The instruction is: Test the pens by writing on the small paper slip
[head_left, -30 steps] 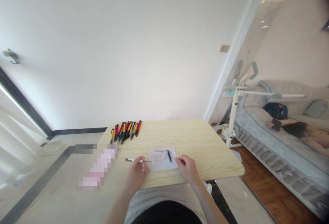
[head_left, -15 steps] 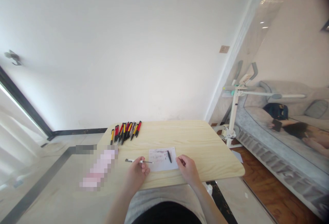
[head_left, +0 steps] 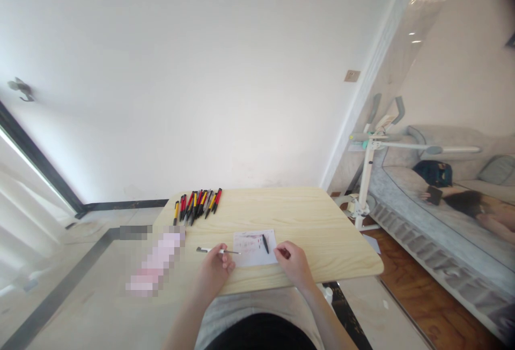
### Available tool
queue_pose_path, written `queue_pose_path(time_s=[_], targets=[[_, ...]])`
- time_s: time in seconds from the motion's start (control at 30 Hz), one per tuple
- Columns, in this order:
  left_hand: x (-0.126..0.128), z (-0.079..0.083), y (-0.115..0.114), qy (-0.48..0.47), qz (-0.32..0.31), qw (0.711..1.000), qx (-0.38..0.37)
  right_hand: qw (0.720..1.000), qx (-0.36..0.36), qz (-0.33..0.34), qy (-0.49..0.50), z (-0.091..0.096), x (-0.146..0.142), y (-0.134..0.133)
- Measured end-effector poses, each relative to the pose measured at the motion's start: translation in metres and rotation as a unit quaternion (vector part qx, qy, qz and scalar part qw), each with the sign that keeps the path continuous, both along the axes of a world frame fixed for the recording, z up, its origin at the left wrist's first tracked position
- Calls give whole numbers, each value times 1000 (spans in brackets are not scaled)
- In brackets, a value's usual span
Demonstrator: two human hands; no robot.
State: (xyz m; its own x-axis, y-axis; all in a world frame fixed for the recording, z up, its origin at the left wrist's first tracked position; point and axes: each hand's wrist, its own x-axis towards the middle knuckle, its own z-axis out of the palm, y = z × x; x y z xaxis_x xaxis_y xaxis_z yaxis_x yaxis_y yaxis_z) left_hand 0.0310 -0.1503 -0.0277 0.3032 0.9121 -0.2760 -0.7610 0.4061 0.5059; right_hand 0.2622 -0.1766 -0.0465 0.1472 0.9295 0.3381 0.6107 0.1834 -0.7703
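My left hand (head_left: 219, 267) is closed round a white pen (head_left: 207, 250) with a dark end. Its thin refill (head_left: 233, 252) sticks out bare to the right, with the tip over the left edge of a white sheet of paper (head_left: 251, 259). Reddish scribbles cover the sheet's upper part. On its right half lies a short black pen barrel (head_left: 265, 244), slanted. My right hand (head_left: 293, 261) is closed at the sheet's right edge, with thumb and index finger together. Whatever it holds, if anything, is too small to tell.
Several red, yellow and black pens (head_left: 197, 205) lie in a group at the table's (head_left: 298, 210) back left. A blurred-out pink item (head_left: 155, 264) is at the left edge. Exercise equipment (head_left: 367, 173) and a sofa (head_left: 398, 178) with a person on it are to the right.
Almost nothing differs. My right hand's fingers have shifted slightly at the sheet's edge; the left hand keeps the pen in about the same place.
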Motion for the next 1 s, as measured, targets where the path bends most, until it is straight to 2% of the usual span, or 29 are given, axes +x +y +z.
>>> queue_pose_path(time_s=[0.4,0.7,1.0], targets=[[0,0,0,-2,-2,1000,6,999,2,-3,-44,2,1,0],[0,1,0,5,-2,1000,1,999,-9,-11,37,2,0,-3],[0,2,-1,1,-1,1000,-3,1000,-19,-9,-5,3,0,-2]])
